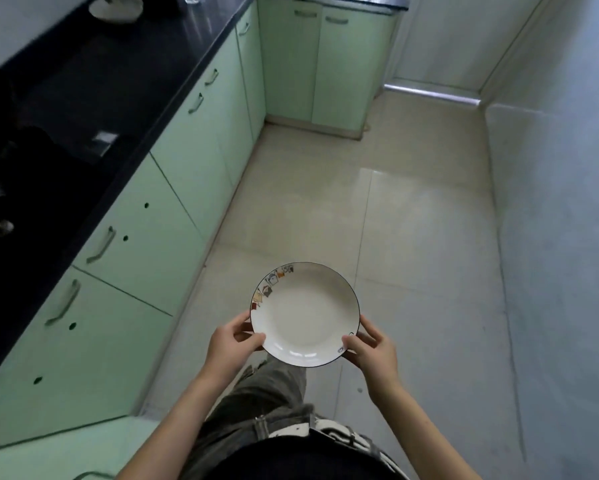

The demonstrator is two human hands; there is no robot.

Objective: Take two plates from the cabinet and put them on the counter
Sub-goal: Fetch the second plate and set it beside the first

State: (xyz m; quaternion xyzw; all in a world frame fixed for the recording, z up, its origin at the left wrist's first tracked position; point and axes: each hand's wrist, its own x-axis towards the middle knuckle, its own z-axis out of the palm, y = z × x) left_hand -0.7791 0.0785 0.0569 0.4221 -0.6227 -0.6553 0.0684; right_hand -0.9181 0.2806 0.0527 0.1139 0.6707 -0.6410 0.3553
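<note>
Now the left hand [229, 344] and right hand [372, 348] hold a white plate [305, 313] level. Their fingers clamp its rim at 8 and 4 o'clock, thumbs on top.

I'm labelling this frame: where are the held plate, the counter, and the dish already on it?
held plate [305, 315]: head view, centre well.
counter [94, 84]: head view, bare black top.
dish [116, 8]: head view, near rim.
</note>
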